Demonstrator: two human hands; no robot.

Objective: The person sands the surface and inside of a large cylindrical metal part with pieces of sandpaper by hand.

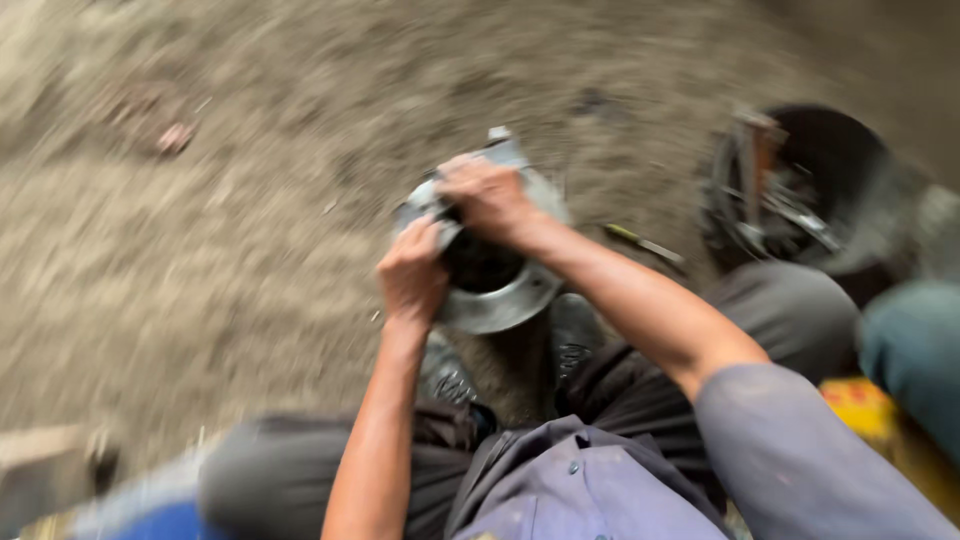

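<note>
The view is blurred by motion. A round grey metal part with a dark hollow centre sits in front of my knees, above the dirt ground. My left hand grips its left rim with closed fingers. My right hand lies across its top, fingers curled over the far edge. A flat grey metal piece sticks out beyond the right hand.
A dark round bucket with metal tools inside stands at the right. A thin tool lies on the dirt near it. My shoes rest under the part. A yellow object and another person's blue-green clothing are at far right.
</note>
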